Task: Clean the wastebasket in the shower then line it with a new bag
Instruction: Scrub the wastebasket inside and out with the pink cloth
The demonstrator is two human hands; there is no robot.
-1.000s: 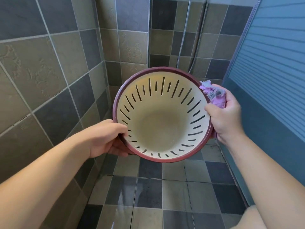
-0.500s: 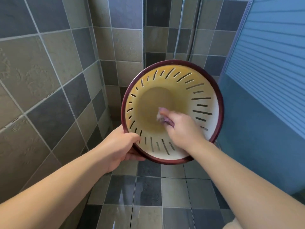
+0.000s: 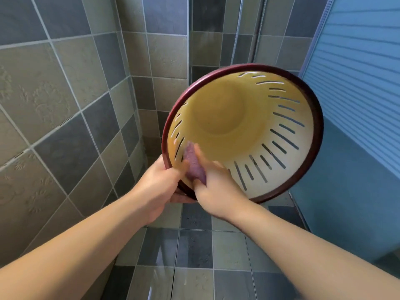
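Right hand (image 3: pixel 213 187): pinches purple cloth (image 3: pixel 193 163) against inner wall, lower centre.
Left hand (image 3: pixel 160 182): clamps wastebasket (image 3: pixel 249 131) rim.
Risk: one-handed rim grip; hard scrubbing could twist it loose.

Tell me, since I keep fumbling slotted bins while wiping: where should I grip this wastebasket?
Grip the dark red rim of the wastebasket, coming from its near lower-left edge as the left hand does. The rim gives a firm lip, and the mouth stays open for the right hand wiping with the cloth.

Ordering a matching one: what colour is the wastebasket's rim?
Dark red, around a cream-yellow slotted wastebasket; rim shows in the head view.
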